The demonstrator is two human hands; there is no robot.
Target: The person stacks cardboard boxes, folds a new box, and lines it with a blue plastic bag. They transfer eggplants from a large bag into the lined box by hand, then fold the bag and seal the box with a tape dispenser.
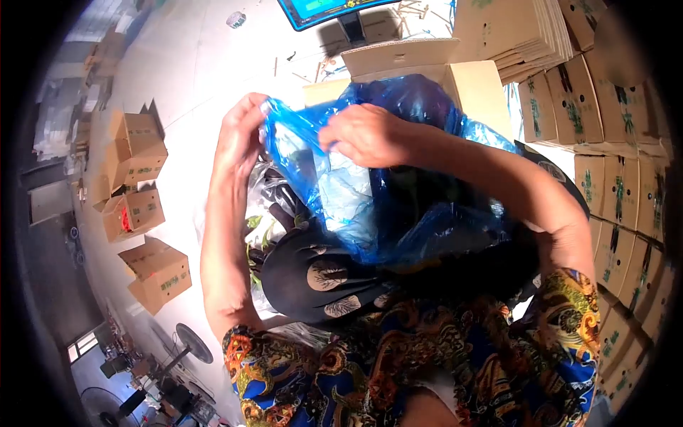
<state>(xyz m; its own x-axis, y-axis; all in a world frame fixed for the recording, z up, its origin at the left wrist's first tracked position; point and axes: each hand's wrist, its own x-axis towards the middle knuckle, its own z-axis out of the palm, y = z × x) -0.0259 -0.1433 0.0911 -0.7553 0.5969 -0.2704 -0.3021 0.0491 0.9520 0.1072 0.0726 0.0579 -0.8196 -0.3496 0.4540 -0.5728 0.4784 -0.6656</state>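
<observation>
A translucent blue plastic bag spreads across my lap and over the open cardboard box in front of me. My left hand pinches the bag's edge at its upper left corner. Closed on the same bag a little to the right is my right hand, its arm reaching across the film. Through the blue film in the box something dark and rounded shows; I cannot make out what it is. Beside my left forearm, clear plastic lies with dark long pieces and green leaves.
Stacked cardboard boxes line the right side, with flattened cartons at the upper right. Several open boxes stand on the floor at left. A monitor stands beyond the box, and fans are at lower left.
</observation>
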